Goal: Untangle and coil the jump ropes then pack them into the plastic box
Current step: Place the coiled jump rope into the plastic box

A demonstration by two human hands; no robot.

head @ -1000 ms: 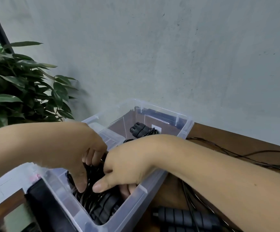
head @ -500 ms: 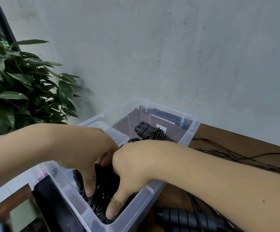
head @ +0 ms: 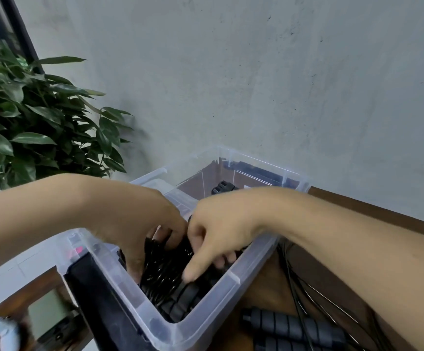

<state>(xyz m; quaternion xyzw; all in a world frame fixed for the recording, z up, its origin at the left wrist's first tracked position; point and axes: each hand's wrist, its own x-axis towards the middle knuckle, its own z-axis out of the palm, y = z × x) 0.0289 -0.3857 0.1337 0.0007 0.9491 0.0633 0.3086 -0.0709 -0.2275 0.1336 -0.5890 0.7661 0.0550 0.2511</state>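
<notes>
A clear plastic box [head: 206, 307] stands on the wooden table [head: 373, 214]. Inside its near end lies a coiled black jump rope [head: 162, 272] with its black handles [head: 185, 297] beneath. My left hand [head: 140, 224] reaches in from the left, thumb down one side of the coil and fingers curled over its top. My right hand [head: 218, 229] comes in from the right, thumb stretched down against the coil and fingers curled below. Another black handle [head: 222, 187] shows deeper in the box.
On the table right of the box lie two ribbed black handles [head: 289, 325] and loose black cord [head: 307, 287]. A black object [head: 99, 300] leans against the box's left wall. A leafy plant [head: 33, 127] stands at left, a grey wall behind.
Both hands have pushed deeper into the box with the coil, and my right thumb has swung downward. The view has shifted slightly left.
</notes>
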